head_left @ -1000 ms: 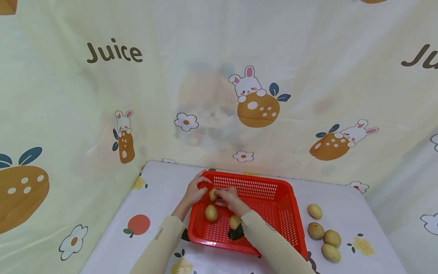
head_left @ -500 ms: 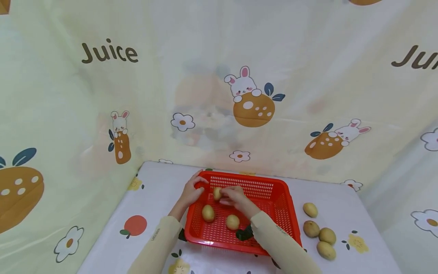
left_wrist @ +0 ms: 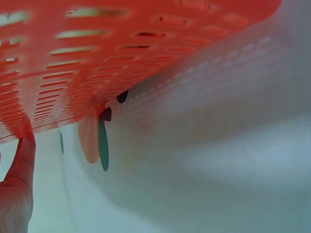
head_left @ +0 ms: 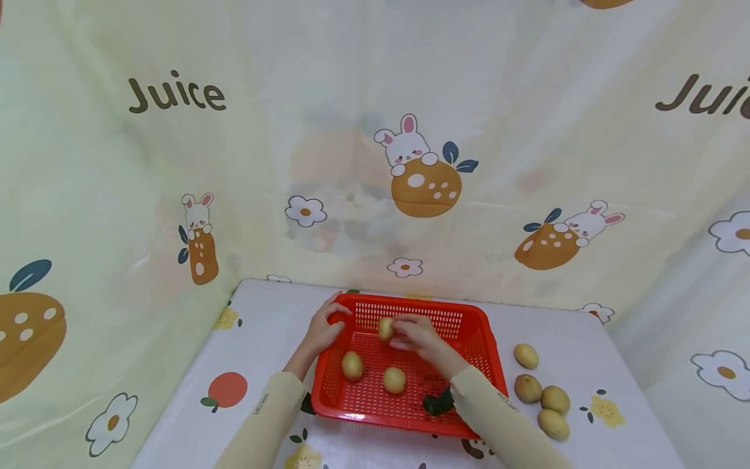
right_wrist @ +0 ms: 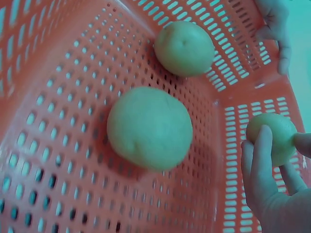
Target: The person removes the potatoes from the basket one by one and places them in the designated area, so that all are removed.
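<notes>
Right hand [head_left: 420, 337] pinches 1 smooth yellow potato [head_left: 385, 329], left hand [head_left: 322, 331] grips basket [head_left: 404, 422]; 2 more lie inside, 4 toward the table's [head_left: 269, 326] right edge.

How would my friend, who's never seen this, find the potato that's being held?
Find the red basket on the white table. Inside, look near the far side, left of the middle, for a yellow potato. Unlike the two potatoes lying untouched nearby, this one is held in the right hand.

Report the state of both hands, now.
Left hand: gripping the rim of the red basket near its far left corner.
Right hand: holding a potato.
</notes>
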Demonstrator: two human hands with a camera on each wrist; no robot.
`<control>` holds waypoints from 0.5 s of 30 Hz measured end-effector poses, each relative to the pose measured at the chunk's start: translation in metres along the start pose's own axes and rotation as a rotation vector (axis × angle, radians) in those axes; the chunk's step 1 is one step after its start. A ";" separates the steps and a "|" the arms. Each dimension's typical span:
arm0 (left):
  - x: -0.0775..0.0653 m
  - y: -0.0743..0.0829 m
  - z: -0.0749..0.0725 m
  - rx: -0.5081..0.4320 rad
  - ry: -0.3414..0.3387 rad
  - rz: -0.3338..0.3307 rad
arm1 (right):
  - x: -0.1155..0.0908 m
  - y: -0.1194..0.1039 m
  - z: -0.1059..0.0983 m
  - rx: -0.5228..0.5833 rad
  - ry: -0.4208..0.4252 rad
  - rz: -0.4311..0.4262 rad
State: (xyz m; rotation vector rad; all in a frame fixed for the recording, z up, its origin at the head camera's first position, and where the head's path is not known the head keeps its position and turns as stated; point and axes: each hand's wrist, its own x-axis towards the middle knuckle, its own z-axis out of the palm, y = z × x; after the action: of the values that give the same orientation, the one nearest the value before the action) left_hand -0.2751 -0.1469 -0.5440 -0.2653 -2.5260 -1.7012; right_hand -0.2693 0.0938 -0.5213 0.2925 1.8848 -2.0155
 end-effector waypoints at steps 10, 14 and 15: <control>0.002 -0.002 0.000 -0.013 -0.003 -0.009 | -0.013 -0.026 -0.048 -0.010 0.017 -0.017; 0.001 -0.003 0.000 -0.015 -0.002 -0.014 | -0.021 -0.039 -0.074 0.049 -0.008 -0.036; 0.001 -0.003 0.000 -0.016 -0.005 -0.015 | -0.024 -0.043 -0.081 0.062 -0.015 -0.044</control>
State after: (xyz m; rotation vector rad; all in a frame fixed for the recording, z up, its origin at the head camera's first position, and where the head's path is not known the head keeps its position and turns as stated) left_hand -0.2764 -0.1474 -0.5464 -0.2526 -2.5255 -1.7285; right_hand -0.2724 0.1790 -0.4792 0.2529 1.8374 -2.1022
